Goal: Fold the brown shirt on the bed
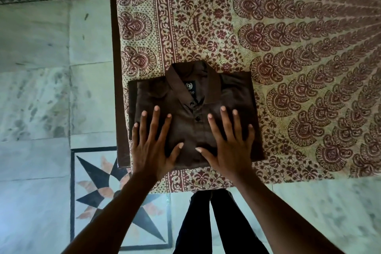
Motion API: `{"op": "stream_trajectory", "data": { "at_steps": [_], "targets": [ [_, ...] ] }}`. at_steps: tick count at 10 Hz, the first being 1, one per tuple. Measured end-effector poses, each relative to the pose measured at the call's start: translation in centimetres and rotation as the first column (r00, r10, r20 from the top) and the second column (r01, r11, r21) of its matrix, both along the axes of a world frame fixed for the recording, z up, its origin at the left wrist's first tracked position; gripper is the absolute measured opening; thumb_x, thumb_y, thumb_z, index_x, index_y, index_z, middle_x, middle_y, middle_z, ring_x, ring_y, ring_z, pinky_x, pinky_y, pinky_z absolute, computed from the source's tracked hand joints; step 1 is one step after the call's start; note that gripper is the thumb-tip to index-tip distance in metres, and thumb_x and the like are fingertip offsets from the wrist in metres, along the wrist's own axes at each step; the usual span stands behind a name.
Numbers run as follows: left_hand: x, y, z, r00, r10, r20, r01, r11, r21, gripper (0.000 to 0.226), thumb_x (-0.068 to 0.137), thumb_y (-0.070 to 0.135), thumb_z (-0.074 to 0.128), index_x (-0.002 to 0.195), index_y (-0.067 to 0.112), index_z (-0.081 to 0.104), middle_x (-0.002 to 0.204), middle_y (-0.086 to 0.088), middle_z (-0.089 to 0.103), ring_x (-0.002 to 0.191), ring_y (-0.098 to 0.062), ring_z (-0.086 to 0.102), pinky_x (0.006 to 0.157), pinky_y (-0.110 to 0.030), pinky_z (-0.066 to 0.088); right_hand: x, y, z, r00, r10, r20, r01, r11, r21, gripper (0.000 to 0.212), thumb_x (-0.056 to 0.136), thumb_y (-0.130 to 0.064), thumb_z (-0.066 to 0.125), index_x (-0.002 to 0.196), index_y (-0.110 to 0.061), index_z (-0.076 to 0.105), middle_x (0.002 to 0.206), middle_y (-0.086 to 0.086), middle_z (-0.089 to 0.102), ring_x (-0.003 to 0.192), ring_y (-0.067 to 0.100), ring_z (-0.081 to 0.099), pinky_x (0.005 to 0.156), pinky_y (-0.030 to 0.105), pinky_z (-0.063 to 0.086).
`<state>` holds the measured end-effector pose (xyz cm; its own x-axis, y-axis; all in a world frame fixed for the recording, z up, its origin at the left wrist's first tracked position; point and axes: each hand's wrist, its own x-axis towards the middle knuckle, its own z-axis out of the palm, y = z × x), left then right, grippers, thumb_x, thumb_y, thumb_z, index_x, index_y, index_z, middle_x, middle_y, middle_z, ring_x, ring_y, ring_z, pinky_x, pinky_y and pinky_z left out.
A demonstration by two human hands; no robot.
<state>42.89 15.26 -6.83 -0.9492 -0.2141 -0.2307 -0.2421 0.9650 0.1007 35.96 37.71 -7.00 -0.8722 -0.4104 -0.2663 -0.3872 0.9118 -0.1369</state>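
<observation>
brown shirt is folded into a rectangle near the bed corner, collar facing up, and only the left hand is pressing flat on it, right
Not quite. The head view shows both hands pressing flat on the brown shirt: the left hand and the right hand, fingers spread on either side of the button placket. The rest holds: it is folded into a rectangle, collar up, near the corner of the bed.

Matt brown cloth shirt on printed cotton bedspread (floor: polished stone).

The shirt lies folded, collar up, on the bed near its corner. Left hand and right hand press flat on the shirt's near half, fingers spread.
</observation>
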Motion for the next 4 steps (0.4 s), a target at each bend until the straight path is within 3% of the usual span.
{"op": "stream_trajectory", "data": {
  "at_steps": [2, 3, 4],
  "targets": [
    [0.1, -1.2, -1.3, 0.996, 0.075, 0.052, -0.079, 0.995, 0.063, 0.106, 0.08, 0.085, 0.048, 0.162, 0.034, 0.004, 0.17, -0.012, -0.014, 0.155, -0.04, -0.013, 0.123, -0.062, 0.012, -1.3, 2.6, -1.3, 0.993, -0.117, 0.0, 0.116, 0.99, 0.08, 0.091, 0.086, -0.088, 0.032, 0.161, -0.041, 0.012, 0.172, -0.001, -0.004, 0.158, 0.031, 0.0, 0.117, 0.063, 0.02],
    [-0.3, -1.1, -0.2, 0.992, 0.108, 0.061, -0.112, 0.991, 0.076, 0.106, 0.082, 0.083, 0.048, 0.162, 0.034, 0.0, 0.17, -0.008, -0.013, 0.156, -0.037, -0.011, 0.124, -0.059, 0.009, -1.4, 3.2, 0.0, 0.991, -0.132, 0.02, 0.13, 0.99, 0.062, 0.089, 0.09, -0.084, 0.031, 0.162, -0.037, 0.012, 0.172, 0.002, -0.006, 0.158, 0.031, -0.002, 0.118, 0.063, 0.018],
    [-0.5, -0.2, 2.5, 0.97, 0.235, -0.056, -0.216, 0.947, 0.238, 0.087, 0.094, 0.065, 0.046, 0.162, 0.023, 0.012, 0.171, -0.005, 0.006, 0.158, -0.028, 0.001, 0.125, -0.056, 0.017, -1.3, 3.0, 3.1, 0.974, -0.226, 0.032, 0.228, 0.968, -0.108, 0.083, 0.094, -0.076, 0.034, 0.162, -0.032, 0.016, 0.172, 0.004, 0.003, 0.158, 0.027, 0.006, 0.119, 0.059, 0.018]
  ]
}}
